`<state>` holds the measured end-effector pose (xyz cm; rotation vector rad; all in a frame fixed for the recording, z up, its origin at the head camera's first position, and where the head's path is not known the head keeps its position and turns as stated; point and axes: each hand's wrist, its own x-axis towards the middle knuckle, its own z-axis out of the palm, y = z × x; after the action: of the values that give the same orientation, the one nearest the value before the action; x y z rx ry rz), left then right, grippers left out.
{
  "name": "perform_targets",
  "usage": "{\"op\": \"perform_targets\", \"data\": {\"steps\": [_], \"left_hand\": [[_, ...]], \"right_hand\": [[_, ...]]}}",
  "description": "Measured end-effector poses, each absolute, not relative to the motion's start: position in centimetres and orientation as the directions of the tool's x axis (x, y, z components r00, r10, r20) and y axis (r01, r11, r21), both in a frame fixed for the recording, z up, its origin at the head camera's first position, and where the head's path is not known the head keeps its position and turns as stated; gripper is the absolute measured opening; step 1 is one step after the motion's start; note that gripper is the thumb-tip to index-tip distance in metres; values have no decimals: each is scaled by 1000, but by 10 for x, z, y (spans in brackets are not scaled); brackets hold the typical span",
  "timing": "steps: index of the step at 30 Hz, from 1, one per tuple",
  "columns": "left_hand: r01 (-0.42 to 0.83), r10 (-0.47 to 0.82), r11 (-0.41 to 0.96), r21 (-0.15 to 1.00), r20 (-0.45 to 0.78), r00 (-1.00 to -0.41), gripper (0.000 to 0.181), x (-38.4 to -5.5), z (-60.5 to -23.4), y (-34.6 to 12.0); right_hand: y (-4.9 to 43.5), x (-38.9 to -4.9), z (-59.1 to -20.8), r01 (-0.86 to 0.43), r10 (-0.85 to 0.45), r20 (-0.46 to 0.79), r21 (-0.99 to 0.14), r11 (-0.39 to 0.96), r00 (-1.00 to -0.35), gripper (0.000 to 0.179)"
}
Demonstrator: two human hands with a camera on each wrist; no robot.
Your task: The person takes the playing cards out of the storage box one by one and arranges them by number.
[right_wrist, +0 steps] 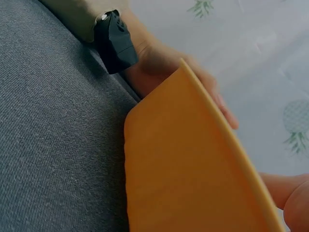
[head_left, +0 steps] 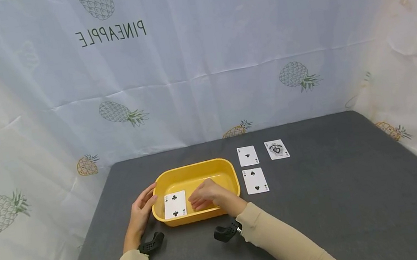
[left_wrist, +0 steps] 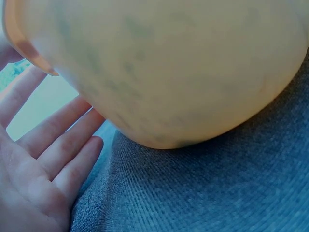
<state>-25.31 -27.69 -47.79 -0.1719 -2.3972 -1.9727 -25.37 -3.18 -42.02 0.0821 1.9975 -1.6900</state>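
Note:
A yellow plastic tray [head_left: 197,216] stands on the dark table, with a two of clubs [head_left: 179,202] face up in its left end. My left hand [head_left: 142,210] is at the tray's left end, thumb at the rim; in the left wrist view the other fingers [left_wrist: 67,145] are straight and spread against the outer wall. Over the tray's inside, just right of the card, is my right hand [head_left: 208,193], fingers loosely bent and nothing visible in them. In the right wrist view the tray's side wall [right_wrist: 178,164] fills the middle, hiding the inside.
Right of the tray, face up, lie an ace of clubs [head_left: 243,161], a two of spades [head_left: 251,186] and an ace with an ornate emblem [head_left: 284,153]. Each wrist wears a black device [head_left: 225,233]. A pineapple-print curtain [head_left: 204,103] hangs behind the table [head_left: 326,202].

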Motion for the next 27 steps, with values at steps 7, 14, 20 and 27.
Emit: {"op": "perform_targets", "data": {"steps": [7,14,20,27], "left_hand": [[113,63,171,979,104,-993,48,-251,-478,-279],[102,65,178,979,92,-994,50,-253,-478,-278],[111,64,156,982,102,-993,49,-253,-478,-278],[104,62,171,980,95,-994,50,-253,-478,-278]], "right_hand": [[-47,-254,-422,473,-183,-511,-854,216,-840,15],[-54,-257,-425,550,-178,-567,-824,137,-804,18],[-59,-262,-427,577,-157,-587,-810,110,-794,16],[-70,-260,-426,506,-113,-529,-843,183,-841,10]]}}
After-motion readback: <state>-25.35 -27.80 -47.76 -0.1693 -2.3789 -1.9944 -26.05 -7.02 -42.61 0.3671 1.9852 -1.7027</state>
